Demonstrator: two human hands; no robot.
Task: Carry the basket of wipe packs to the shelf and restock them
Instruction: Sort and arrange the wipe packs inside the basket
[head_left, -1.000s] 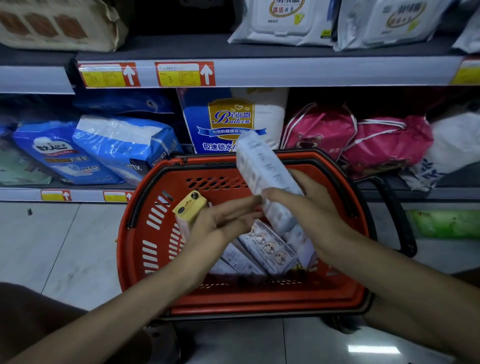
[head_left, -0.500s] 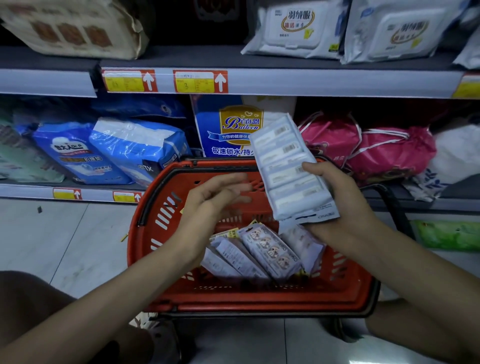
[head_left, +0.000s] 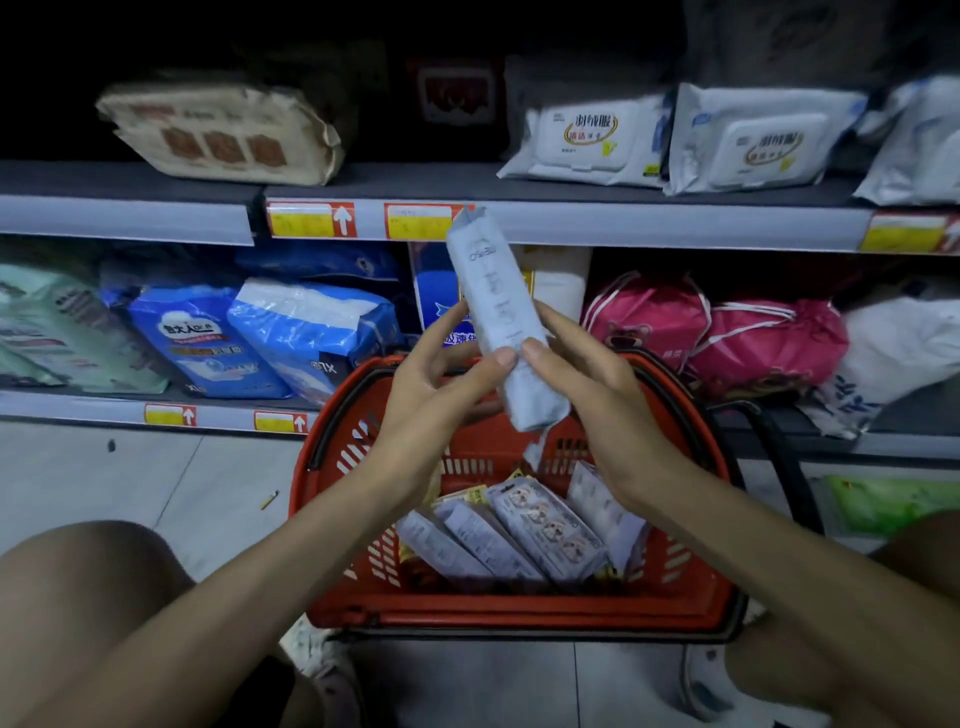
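A long white multipack of wipes (head_left: 498, 306) stands almost upright above the red basket (head_left: 332, 467). My left hand (head_left: 431, 395) and my right hand (head_left: 587, 379) both grip its lower half, thumbs meeting on the front. Its top reaches the upper shelf's edge (head_left: 649, 228). Several more wipe packs (head_left: 540, 525) lie slanted in the basket on the floor. Larger white wipe packs (head_left: 582, 140) lie on the upper shelf at the right.
Blue diaper bags (head_left: 306, 332) and pink drawstring bags (head_left: 727, 338) fill the lower shelf behind the basket. A beige pack (head_left: 223, 135) lies at the upper shelf's left. The basket's black handle (head_left: 779, 457) hangs to the right. My knees frame the basket.
The pack has turned from flat-faced to edge-on and risen toward the upper shelf. My left hand, open half a second ago, now grips it too. The view tilted up.
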